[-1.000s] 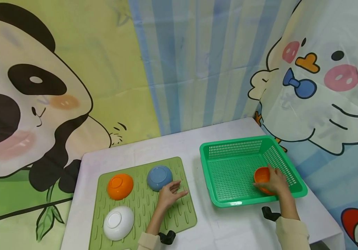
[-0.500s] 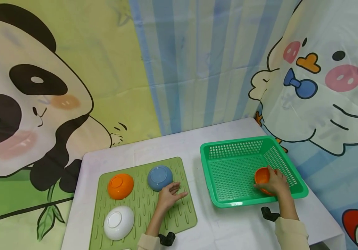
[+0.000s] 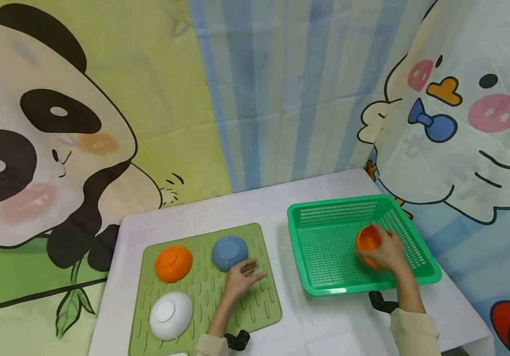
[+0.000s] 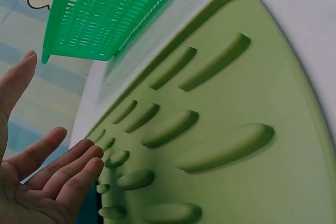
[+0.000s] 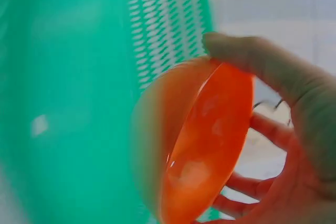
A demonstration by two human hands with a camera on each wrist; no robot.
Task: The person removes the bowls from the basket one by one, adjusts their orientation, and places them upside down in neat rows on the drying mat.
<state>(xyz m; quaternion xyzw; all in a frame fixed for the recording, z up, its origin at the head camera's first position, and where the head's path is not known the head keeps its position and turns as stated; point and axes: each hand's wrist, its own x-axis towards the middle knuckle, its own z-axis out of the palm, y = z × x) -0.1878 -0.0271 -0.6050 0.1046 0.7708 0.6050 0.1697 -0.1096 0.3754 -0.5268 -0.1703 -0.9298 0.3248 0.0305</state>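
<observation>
Over the right part of the green plastic basket (image 3: 348, 289), my right hand (image 3: 390, 251) grips an orange bowl (image 3: 367, 238) by its rim. In the right wrist view that bowl (image 5: 210, 140) is tilted on its side, thumb at one edge and fingers along the other. My left hand (image 3: 239, 280) hovers over the green ridged mat (image 3: 261, 309), fingers spread and holding nothing. Just beyond its fingers a blue bowl (image 3: 229, 251) lies upside down. Another orange bowl (image 3: 173, 264) and a white bowl (image 3: 171, 316) also lie upside down on the mat's left side.
The mat and basket share a white-covered table (image 3: 277, 198), with a strip of cloth between them. A white edge (image 3: 179, 354) shows at the bottom of the head view. Behind stands a curtain (image 3: 277, 99) printed with cartoon animals.
My right hand has lifted the orange bowl slightly up and to the left within the basket area. The left hand stays in place over the mat.
</observation>
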